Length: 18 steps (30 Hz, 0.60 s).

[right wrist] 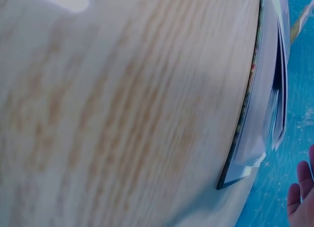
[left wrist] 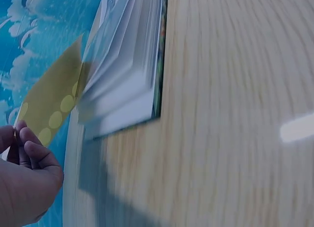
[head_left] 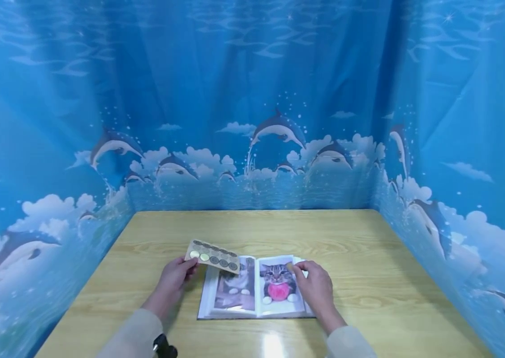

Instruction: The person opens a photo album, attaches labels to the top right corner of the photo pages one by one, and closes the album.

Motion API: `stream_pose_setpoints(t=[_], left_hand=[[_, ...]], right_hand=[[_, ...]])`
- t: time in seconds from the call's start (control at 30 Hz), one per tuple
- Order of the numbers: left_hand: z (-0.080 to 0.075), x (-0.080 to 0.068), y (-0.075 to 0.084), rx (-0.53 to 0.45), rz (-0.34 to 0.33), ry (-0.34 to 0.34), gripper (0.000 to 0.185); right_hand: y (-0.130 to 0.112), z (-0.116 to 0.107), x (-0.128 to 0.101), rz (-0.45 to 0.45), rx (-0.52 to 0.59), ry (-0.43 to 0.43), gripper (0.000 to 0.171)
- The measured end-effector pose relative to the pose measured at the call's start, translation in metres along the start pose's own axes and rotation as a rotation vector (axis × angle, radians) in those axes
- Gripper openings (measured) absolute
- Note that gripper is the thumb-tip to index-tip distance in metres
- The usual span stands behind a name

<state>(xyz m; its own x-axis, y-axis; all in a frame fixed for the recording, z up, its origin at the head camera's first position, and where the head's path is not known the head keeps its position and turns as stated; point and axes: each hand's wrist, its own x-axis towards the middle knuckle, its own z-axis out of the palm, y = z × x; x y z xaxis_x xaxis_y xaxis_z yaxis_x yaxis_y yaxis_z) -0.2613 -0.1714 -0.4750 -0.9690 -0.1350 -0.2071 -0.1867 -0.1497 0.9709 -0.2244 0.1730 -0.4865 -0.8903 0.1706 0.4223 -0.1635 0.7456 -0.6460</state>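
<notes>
Head view: sticker sheet (head_left: 212,256) pinched at its near-left end by left hand (head_left: 173,279), long axis running to 3 o'clock over photo album (head_left: 256,287); right hand (head_left: 316,287), fingers prob. relaxed, touches album's right page.

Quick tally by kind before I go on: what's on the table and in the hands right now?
Photo albums: 1, the open album lying on the table, right hand at its right page.
Sticker sheets: 1, the tan sheet of round stickers, pinched by the left hand.
Cat photos showing: 2.
Total: 4.
</notes>
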Motion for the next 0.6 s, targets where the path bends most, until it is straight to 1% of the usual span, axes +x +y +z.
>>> stream_pose_setpoints(t=[0.1,0.2,0.33,0.43,0.6], left_hand=[[-0.015,-0.004,0.002,-0.013,-0.021,-0.002,0.012],[-0.031,-0.006,0.003,0.000,-0.049,0.000,0.011],[-0.047,-0.009,0.003,0.010,-0.070,0.003,0.006],[-0.057,-0.011,0.004,0.016,-0.067,-0.001,0.004],[-0.068,-0.014,0.006,0.052,-0.074,-0.002,0.004]], right_hand=[[0.001,-0.001,-0.001,-0.009,-0.009,-0.001,0.008],[0.002,-0.001,-0.001,-0.009,-0.013,-0.002,0.009],[0.002,-0.001,-0.001,0.016,-0.003,-0.007,0.011],[0.001,-0.001,-0.001,0.032,0.000,-0.015,0.011],[0.001,-0.002,-0.002,0.050,-0.002,-0.028,0.012]])
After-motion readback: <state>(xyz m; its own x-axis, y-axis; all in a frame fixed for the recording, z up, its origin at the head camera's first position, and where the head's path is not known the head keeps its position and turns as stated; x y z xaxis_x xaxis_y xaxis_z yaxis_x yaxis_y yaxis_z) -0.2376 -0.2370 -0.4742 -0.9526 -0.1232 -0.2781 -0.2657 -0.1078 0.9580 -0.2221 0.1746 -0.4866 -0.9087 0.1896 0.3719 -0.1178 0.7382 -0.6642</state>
